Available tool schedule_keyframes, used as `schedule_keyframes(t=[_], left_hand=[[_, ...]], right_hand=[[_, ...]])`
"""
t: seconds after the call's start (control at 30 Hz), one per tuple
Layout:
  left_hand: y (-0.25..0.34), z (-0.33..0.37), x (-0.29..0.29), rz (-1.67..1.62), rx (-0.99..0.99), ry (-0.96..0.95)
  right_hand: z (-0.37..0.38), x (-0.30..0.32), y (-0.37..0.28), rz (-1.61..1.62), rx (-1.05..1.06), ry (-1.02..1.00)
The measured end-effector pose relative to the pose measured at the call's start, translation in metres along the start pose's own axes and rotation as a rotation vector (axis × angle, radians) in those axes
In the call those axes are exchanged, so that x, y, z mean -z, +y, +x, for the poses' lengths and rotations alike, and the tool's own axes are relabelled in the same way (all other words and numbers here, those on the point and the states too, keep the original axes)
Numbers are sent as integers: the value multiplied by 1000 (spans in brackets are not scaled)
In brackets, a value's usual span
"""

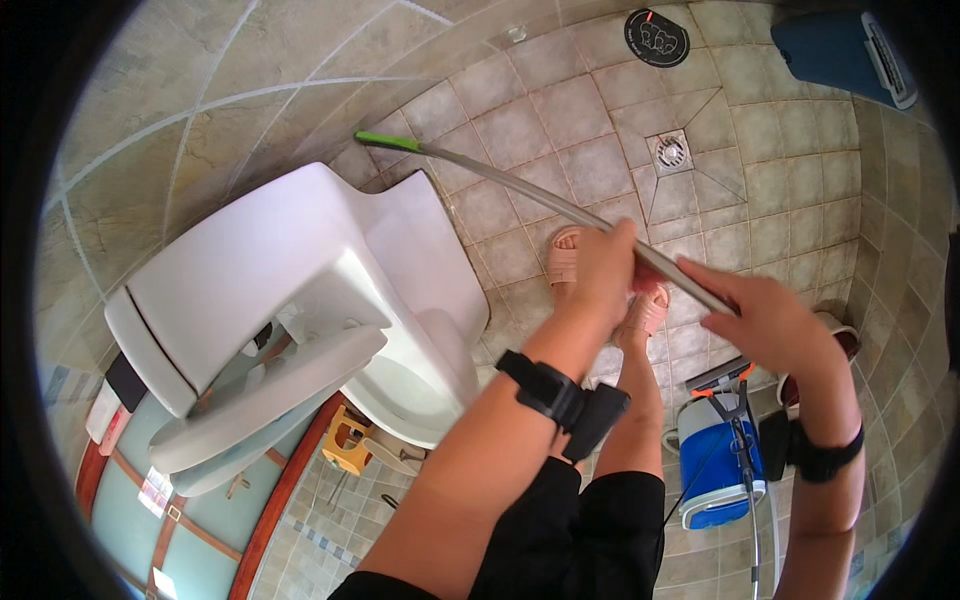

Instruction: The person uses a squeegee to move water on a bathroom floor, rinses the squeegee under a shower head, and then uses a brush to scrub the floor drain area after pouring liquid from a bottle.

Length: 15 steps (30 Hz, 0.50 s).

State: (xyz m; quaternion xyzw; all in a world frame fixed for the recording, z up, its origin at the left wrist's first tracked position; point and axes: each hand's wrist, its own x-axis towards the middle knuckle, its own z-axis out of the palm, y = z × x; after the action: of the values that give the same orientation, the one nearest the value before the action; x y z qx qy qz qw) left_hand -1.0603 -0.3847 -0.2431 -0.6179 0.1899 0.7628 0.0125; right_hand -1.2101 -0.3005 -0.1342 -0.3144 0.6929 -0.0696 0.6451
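A long-handled brush (510, 183) with a grey pole and a green head slants across the tiled floor. Its head meets the floor near the wall, behind the toilet (255, 235). My left hand (604, 268) is closed round the middle of the pole. Farther up, near the pole's end, my right hand (775, 315) holds it between thumb and fingers. The white toilet stands to my left with its lid and seat raised. What the brush's bristles touch is too small to make out.
A floor drain (671, 152) lies ahead, with a round black mat (657, 38) beyond it. At the far right is a dark blue bin (835, 55). A blue and white bucket (718, 460) with a flat mop (722, 375) stands at right, and a yellow stool (346, 440) at lower left.
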Motion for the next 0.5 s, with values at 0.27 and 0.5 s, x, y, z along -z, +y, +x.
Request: schedule_keyframes(t=[0.27, 0.5], left_hand=[[-39, -63, -47, -102, 31, -156], [16, -15, 32, -370, -147, 119]], right_hand=[[-79, 3, 16, 0, -131, 49], [42, 0, -29, -294, 259, -4]])
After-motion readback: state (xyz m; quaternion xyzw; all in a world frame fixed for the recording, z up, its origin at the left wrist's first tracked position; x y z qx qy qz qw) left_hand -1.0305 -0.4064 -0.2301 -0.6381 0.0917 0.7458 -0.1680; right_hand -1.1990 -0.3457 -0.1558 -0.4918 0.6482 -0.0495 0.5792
